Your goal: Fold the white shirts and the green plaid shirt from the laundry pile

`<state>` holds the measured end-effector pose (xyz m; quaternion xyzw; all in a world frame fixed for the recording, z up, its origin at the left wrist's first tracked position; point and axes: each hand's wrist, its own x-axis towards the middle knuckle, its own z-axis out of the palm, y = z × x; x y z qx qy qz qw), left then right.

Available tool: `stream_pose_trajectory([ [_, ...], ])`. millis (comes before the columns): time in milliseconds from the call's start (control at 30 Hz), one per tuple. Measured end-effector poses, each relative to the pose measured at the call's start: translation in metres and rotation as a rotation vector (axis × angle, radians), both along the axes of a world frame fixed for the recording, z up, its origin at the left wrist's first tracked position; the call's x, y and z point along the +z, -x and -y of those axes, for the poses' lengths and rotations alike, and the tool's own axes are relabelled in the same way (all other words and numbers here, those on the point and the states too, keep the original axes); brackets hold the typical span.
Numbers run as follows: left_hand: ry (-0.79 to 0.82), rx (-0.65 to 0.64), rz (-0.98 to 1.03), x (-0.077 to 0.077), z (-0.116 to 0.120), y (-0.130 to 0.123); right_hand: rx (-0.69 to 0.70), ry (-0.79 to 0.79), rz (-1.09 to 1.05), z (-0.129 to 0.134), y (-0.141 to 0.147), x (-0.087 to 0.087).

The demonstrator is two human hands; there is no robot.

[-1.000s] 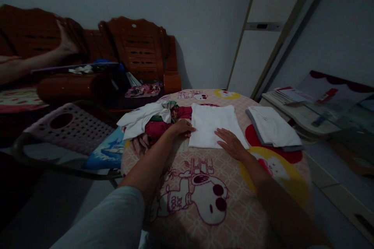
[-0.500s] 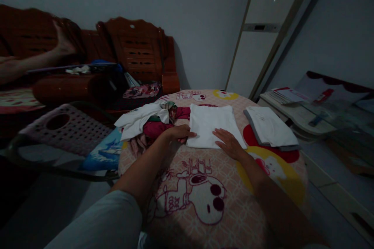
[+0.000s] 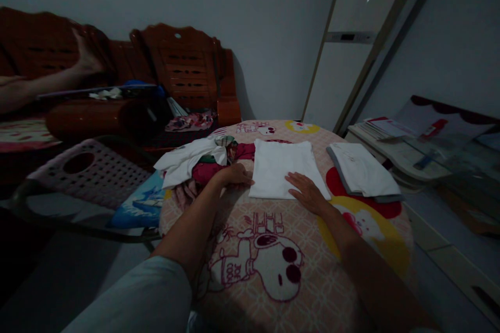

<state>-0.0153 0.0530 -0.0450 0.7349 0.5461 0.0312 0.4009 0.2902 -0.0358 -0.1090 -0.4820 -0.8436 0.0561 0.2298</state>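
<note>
A white cloth [image 3: 279, 164], folded to a near square, lies flat on the round table with a patterned pink cover [image 3: 234, 218]. My right hand [image 3: 307, 191] rests on its lower right part, fingers spread. At the cloth's lower left edge is my left hand [image 3: 237, 174], its fingertips near or touching the edge; whether they pinch it cannot be made out. Left of the cloth lies a loose heap of clothes, with a white garment [image 3: 187, 160] and a dark red one [image 3: 207, 173]. Folded white and grey clothes [image 3: 361, 169] lie at the right.
A wooden sofa [image 3: 183, 70] stands behind at the left, with a person's bare leg [image 3: 58, 80] on it. A chair [image 3: 94, 171] is left of the table. At the right is a glass-topped stand [image 3: 449, 151] with papers. A tall white cabinet unit [image 3: 344, 62] stands behind.
My left hand has drawn back slightly to the left, off the white cloth to its edge. My right hand has stayed almost in place.
</note>
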Motion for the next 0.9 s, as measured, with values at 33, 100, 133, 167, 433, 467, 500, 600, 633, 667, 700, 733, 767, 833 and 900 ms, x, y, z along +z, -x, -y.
stream_pose_trajectory([
  [33, -0.129, 0.054, 0.013, 0.001, -0.001, -0.002, -0.004, -0.004, 0.002, 0.000, 0.000, -0.001],
  [100, -0.416, 0.109, 0.067, 0.003, -0.006, -0.013, -0.011, -0.012, 0.006, -0.001, 0.001, -0.001],
  [133, -0.533, 0.099, 0.096, 0.002, -0.009, -0.021, -0.012, -0.016, 0.007, -0.001, 0.001, -0.001],
  [167, -0.614, 0.064, 0.114, 0.001, -0.012, -0.030, -0.010, -0.020, 0.007, -0.001, 0.001, -0.001],
  [433, -0.612, -0.180, -0.257, -0.026, -0.042, -0.072, -0.018, -0.008, 0.002, 0.003, 0.003, 0.002],
  [467, -0.604, -0.179, -0.274, -0.029, -0.044, -0.071, -0.014, -0.010, -0.015, 0.004, 0.003, 0.002],
  [500, -0.608, -0.174, -0.279, -0.031, -0.046, -0.069, -0.019, -0.017, -0.037, 0.004, 0.002, 0.001],
  [600, -0.650, -0.132, -0.269, -0.035, -0.051, -0.066, -0.088, -0.044, -0.103, 0.000, -0.006, 0.000],
  [633, -0.657, -0.122, -0.270, -0.036, -0.053, -0.066, -0.121, -0.051, -0.113, -0.005, -0.010, 0.001],
  [667, -0.657, -0.119, -0.274, -0.036, -0.055, -0.065, -0.151, -0.053, -0.114, -0.012, -0.015, 0.003],
  [700, -0.651, -0.124, -0.280, -0.036, -0.057, -0.065, -0.175, -0.048, -0.103, -0.021, -0.021, 0.005],
  [733, -0.641, -0.131, -0.286, -0.036, -0.059, -0.065, -0.192, -0.037, -0.082, -0.031, -0.027, 0.007],
  [767, -0.632, -0.138, -0.290, -0.037, -0.060, -0.065, -0.206, -0.019, -0.057, -0.043, -0.032, 0.009],
  [833, -0.622, -0.146, -0.290, -0.037, -0.061, -0.064, -0.224, 0.022, -0.005, -0.069, -0.042, 0.010],
  [900, -0.620, -0.151, -0.279, -0.038, -0.061, -0.064, -0.249, 0.045, 0.028, -0.093, -0.049, 0.007],
])
